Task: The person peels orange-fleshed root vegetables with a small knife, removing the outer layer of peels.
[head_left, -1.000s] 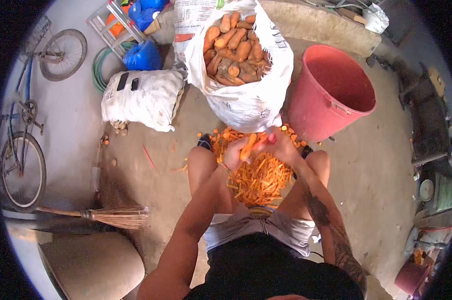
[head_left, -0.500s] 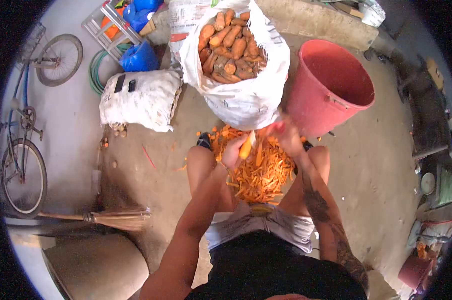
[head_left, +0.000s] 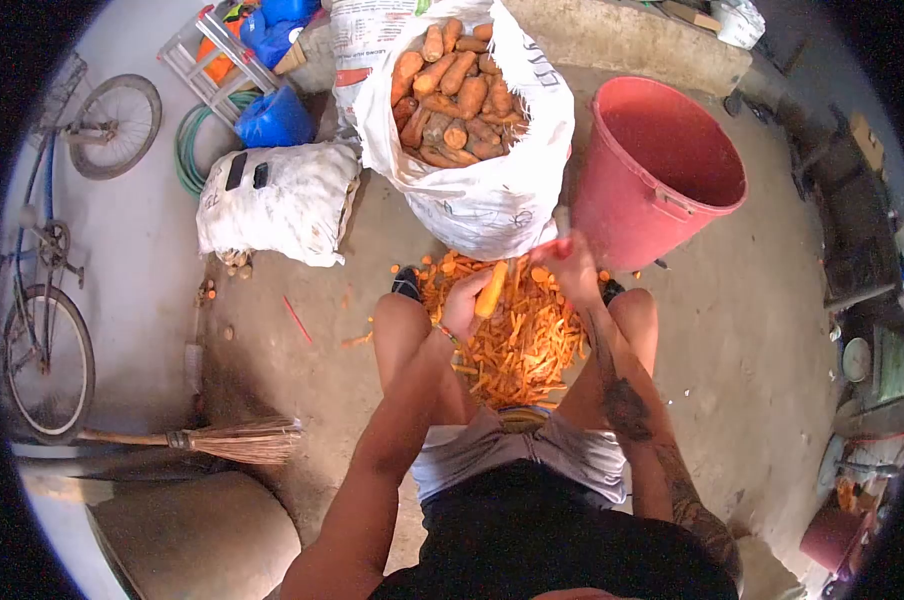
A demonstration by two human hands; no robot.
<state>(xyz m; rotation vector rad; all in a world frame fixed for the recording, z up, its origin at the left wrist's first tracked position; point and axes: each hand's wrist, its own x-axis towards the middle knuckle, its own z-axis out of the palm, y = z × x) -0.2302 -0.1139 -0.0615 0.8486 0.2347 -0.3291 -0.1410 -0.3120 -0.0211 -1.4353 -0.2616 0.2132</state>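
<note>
In my left hand (head_left: 462,303) a peeled, bright orange carrot (head_left: 491,289) points up and away from me, fingers wrapped round its lower part. My right hand (head_left: 575,272) is closed on a red peeler (head_left: 552,248), held to the right of the carrot and apart from it; its working end is hard to make out. Beneath both hands, between my feet, lies a heap of orange carrot peelings (head_left: 522,345). Just beyond stands a white woven sack (head_left: 472,215), open at the top and full of unpeeled carrots (head_left: 462,90).
A tall red bucket (head_left: 622,190) stands beyond my right hand. Left of the open sack lies another filled white sack (head_left: 277,205), with a blue container (head_left: 275,118) behind it. A straw broom (head_left: 237,440) and a bicycle (head_left: 47,260) are on the left.
My right hand, blurred earlier, now shows more sharply with the red peeler. The carrot stays in my left hand at nearly the same place. The view has shifted slightly.
</note>
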